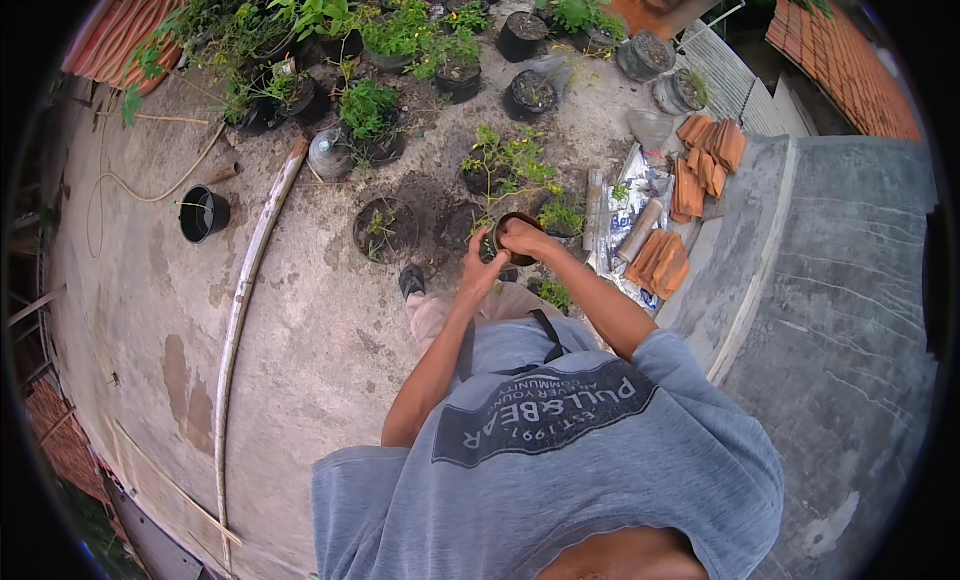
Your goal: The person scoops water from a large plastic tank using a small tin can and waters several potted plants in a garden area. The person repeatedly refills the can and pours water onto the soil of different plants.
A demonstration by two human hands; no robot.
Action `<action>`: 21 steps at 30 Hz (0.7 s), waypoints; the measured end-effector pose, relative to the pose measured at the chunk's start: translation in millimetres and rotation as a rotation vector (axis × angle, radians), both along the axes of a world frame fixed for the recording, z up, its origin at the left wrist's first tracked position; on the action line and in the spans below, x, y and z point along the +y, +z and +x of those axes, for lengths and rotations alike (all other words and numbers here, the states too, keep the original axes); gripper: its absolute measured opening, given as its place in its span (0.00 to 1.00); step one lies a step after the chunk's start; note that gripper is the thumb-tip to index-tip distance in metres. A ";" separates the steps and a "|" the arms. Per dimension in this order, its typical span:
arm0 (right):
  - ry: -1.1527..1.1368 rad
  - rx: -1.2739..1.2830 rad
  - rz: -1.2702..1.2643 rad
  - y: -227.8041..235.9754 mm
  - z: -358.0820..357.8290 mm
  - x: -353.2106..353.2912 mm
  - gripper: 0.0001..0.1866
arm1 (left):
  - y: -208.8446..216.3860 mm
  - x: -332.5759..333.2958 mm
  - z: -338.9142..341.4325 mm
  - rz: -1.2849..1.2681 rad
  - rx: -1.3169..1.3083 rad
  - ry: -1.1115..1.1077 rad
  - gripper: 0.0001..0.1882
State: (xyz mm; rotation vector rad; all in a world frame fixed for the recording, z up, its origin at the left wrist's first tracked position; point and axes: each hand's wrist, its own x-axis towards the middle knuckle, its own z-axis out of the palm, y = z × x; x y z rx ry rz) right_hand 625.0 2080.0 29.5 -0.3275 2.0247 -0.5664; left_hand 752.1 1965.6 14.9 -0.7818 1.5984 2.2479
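Observation:
Both hands meet in front of my legs, close to a brown round container (517, 261) like a bowl or small pot. My right hand (524, 240) is closed at its rim, fingers bent over the edge. Just left of it, my left hand (481, 268) has thumb and fingers curled around something small and dark green that I cannot make out. Beyond the hands, a potted plant (500, 165) with thin yellow-green stems stands in a dark pot. A wide dark pot (386, 230) with a small seedling sits to the left.
Several potted plants crowd the far side, among them a leafy one (367, 110). A long pale pole (245, 280) lies on the concrete at left, near a black bucket (204, 216) and a hose (150, 198). Broken roof tiles (688, 188) and a silver sack (612, 242) lie right.

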 end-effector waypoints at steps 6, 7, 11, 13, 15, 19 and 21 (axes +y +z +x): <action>-0.205 -0.290 -0.195 69.1 -26.1 -9.3 0.15 | -32.8 -7.4 4.3 -0.111 0.013 0.045 0.38; -0.321 -0.287 -0.305 65.5 -30.8 -9.6 0.15 | -31.6 -9.7 3.0 -0.112 -0.003 0.038 0.38; -0.408 0.014 -0.357 62.2 -85.5 -9.8 0.16 | -21.8 -16.8 -3.8 -0.222 0.001 0.047 0.39; -0.466 0.295 -0.413 49.8 -106.9 -4.9 0.17 | -20.3 -20.2 -1.7 -0.181 -0.021 0.036 0.39; -0.246 0.547 -0.158 54.5 -120.1 -0.6 0.17 | -22.8 -23.0 2.5 -0.156 -0.029 0.060 0.39; -0.230 0.298 -0.240 48.2 -105.5 13.5 0.17 | -5.2 -24.0 9.0 -0.084 -0.089 0.073 0.40; -0.307 -0.117 -0.349 70.5 -65.2 1.3 0.16 | -2.9 -24.8 15.2 -0.093 -0.112 0.070 0.40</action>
